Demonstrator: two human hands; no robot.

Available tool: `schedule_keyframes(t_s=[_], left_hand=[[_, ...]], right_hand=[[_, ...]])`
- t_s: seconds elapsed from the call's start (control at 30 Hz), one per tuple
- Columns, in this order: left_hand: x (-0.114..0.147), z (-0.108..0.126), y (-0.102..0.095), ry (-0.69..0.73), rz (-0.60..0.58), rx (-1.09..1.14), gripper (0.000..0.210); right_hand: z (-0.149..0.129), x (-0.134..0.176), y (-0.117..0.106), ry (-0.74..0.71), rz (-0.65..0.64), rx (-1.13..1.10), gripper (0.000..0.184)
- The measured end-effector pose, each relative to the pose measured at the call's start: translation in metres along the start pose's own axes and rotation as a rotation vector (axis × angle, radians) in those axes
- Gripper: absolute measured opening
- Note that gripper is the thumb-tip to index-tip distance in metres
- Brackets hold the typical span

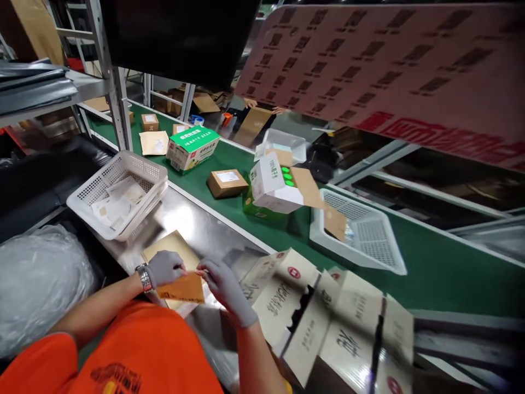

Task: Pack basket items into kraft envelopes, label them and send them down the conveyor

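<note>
Orange shirt (164, 350): nearest thing.
Left hand (166, 268), right hand (223, 282): seemingly pinching the yellow envelope (183, 289) by its upper edge.
Yellow envelope: just beyond the shirt; even, gentle tension should suit.

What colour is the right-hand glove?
The right-hand glove is grey, seen best in the head view.

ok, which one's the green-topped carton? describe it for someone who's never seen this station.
Find the long green belt running past the metal table. On its left stretch in the picture, look between a flat tan packet and a small brown box. It's the carton whose bright green top with white lettering sets it apart from those neighbours.
</note>
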State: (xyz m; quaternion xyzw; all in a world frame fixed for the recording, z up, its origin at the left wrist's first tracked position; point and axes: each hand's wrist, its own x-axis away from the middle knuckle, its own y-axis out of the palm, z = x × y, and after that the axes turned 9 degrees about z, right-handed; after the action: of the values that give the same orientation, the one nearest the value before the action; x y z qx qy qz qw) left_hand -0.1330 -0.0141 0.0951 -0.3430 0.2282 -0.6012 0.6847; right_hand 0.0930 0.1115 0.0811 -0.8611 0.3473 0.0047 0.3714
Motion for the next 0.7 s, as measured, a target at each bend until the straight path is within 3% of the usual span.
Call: schedule_keyframes(t_s=[0.23, 0.3, 0.37, 0.47, 0.53, 0.6, 0.7], left_hand=[[0.012, -0.016, 0.002, -0.075, -0.064, -0.074, 0.013], [0.011, -0.018, 0.003, -0.115, -0.021, -0.073, 0.009], [0.007, -0.019, 0.004, -0.149, 0.013, -0.054, 0.011], [-0.001, -0.018, 0.007, -0.184, 0.008, -0.018, 0.018], [-0.007, -0.017, 0.011, -0.167, -0.006, -0.036, 0.024], [-0.013, -0.014, 0.016, -0.106, -0.044, -0.073, 0.028], [-0.020, -0.011, 0.024, -0.020, -0.088, -0.094, 0.028]], right_hand=[[0.012, 0.012, 0.007, 0.076, 0.084, -0.166, 0.022], [0.011, 0.018, 0.017, 0.117, 0.175, -0.208, 0.024], [0.005, 0.024, 0.031, 0.184, 0.302, -0.220, 0.038], [-0.009, 0.032, 0.053, 0.402, 0.463, -0.209, 0.055], [-0.017, 0.033, 0.067, 0.581, 0.433, -0.263, 0.064], [-0.019, 0.032, 0.078, 0.725, 0.321, -0.397, 0.075], [-0.010, 0.032, 0.084, 0.832, 0.262, -0.555, 0.085]])
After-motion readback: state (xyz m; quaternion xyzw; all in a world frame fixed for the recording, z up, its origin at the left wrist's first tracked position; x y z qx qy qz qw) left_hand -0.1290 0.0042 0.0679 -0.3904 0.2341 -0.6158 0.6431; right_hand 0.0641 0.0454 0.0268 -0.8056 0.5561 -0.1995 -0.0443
